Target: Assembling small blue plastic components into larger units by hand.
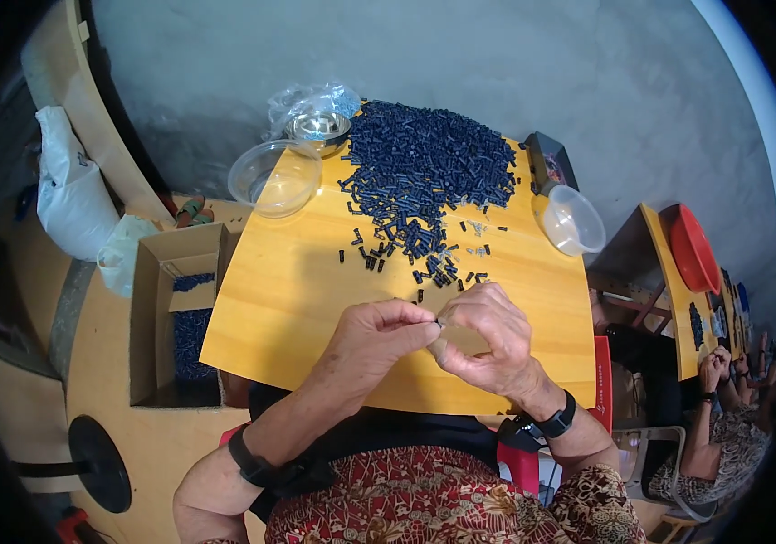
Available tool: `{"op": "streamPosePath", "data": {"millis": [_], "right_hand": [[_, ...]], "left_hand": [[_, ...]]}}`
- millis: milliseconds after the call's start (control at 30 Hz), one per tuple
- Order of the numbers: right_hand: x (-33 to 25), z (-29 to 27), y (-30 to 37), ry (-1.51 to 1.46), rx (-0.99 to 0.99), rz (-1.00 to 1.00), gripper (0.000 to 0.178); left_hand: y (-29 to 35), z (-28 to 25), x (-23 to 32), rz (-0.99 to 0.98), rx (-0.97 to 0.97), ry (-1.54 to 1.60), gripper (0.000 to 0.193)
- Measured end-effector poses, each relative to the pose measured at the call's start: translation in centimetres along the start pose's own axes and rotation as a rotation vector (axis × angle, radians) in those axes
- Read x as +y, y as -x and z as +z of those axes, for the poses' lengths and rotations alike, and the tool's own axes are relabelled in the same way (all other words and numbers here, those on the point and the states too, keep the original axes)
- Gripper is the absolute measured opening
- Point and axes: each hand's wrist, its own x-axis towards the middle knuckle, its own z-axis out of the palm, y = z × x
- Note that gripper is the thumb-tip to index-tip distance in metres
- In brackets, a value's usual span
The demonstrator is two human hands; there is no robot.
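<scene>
My left hand (371, 343) and my right hand (495, 337) meet above the near part of the yellow wooden table (270, 299). Thumb and forefinger of each are pinched together around a tiny dark piece (440, 322), mostly hidden by the fingertips. Just beyond the hands lie loose short black cylindrical parts (439, 268), with small clear bits (477, 250) scattered among them. They trail off from a large heap of the same black parts (429, 159) covering the table's far side.
At the table's left edge are a clear plastic bowl (265, 204), a metal bowl (317, 136) and a plastic bag (292, 102). A translucent tub (576, 227) and a black tray (546, 163) line the right edge. An open carton (154, 335) holds dark parts. People work at another table (664, 272).
</scene>
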Motion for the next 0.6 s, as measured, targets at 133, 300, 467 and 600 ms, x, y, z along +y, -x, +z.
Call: {"op": "streamPosePath", "data": {"millis": [133, 300, 467, 600], "right_hand": [[-0.2, 0.2, 0.6, -0.021, -0.046, 0.014, 0.030], [-0.8, 0.7, 0.8, -0.043, 0.001, 0.024, 0.024], [-1.4, 0.9, 0.9, -0.023, 0.003, 0.009, 0.024], [-1.6, 1.2, 0.8, -0.007, -0.042, 0.011, 0.027]], "left_hand": [[0.5, -0.1, -0.3, -0.032, 0.007, -0.051, 0.013], [1.0, -0.5, -1.0, -0.039, 0.022, -0.044, 0.013], [1.5, -0.5, -0.9, -0.012, 0.000, -0.024, 0.013], [1.8, -1.0, -1.2, -0.014, 0.042, -0.039, 0.013]]}}
